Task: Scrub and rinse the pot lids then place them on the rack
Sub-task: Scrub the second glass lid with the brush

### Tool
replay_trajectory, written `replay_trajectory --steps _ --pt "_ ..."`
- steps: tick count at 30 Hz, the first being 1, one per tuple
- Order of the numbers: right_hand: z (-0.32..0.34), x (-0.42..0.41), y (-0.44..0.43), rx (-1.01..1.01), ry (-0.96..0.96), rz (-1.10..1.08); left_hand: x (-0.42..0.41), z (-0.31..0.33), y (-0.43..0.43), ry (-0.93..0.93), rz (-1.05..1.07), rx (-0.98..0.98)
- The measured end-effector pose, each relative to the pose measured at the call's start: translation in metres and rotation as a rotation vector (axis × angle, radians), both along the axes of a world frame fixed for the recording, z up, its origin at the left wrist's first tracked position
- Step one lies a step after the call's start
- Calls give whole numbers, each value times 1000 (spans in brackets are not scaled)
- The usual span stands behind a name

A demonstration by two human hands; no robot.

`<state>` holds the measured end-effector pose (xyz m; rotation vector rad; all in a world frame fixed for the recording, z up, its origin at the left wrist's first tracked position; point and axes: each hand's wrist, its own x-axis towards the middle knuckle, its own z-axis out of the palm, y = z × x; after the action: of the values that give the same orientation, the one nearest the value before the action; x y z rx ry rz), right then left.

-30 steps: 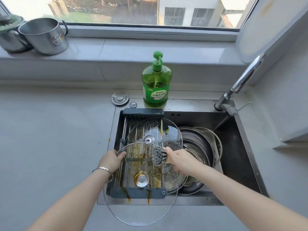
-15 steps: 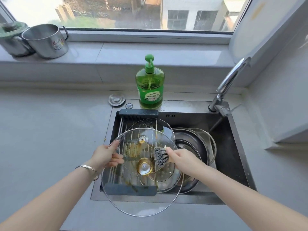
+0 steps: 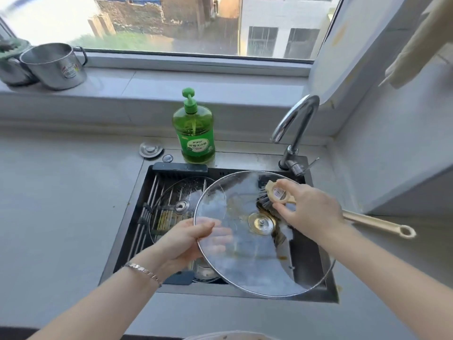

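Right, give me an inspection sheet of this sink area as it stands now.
Surface: grey counter around a dark sink.
Job's things: large glass lid held tilted over the sink, brown residue near its centre; second glass lid lying on the rack; brush with its bristles against the large glass lid.
Clutter: soap bottle and drain plug behind the sink.
Hands: left hand grips the large lid's rim; right hand grips the brush near its head.
Cables: nothing seen.
Surroundings: faucet, no water seen; metal pots on the sill; window; cloth hanging at right.

The label (image 3: 197, 145) on the green soap bottle (image 3: 193, 121) reads 柠檬洗洁精; brush (image 3: 267, 201) and pot (image 3: 55, 67) stickers are illegible.
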<state>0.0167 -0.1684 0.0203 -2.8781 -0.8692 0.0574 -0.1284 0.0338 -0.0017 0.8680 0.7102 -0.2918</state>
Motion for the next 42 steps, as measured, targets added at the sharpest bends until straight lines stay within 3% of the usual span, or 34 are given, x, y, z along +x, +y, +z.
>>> replay_trajectory --steps 5,12,17,19,22,27,31,35,39,42 --pt "-15 12 -16 -62 127 61 8 -3 -33 -25 -50 -3" --pt "-35 2 -35 22 -93 316 5 -6 -47 -64 -80 -60" --pt "-32 -32 -37 -8 278 456 -1 -9 -55 -114 -151 -38" --pt "-39 -26 -40 39 292 343 -4 -8 -55 -142 -147 -6" --pt "-41 -6 -50 48 234 -23 -5 0 -53 -187 -82 46" --pt "-26 -58 -29 227 344 201 3 4 -47 -218 -21 142" --pt "-34 -10 -44 111 269 -73 1 14 -39 -226 -13 139" --pt "-18 -56 -30 272 353 178 3 16 -37 -221 -3 146" --pt "-27 -15 -32 205 291 -79 1 18 -40 -230 -45 148" --pt "-23 -37 -28 293 342 48 3 19 -42 -218 -64 161"
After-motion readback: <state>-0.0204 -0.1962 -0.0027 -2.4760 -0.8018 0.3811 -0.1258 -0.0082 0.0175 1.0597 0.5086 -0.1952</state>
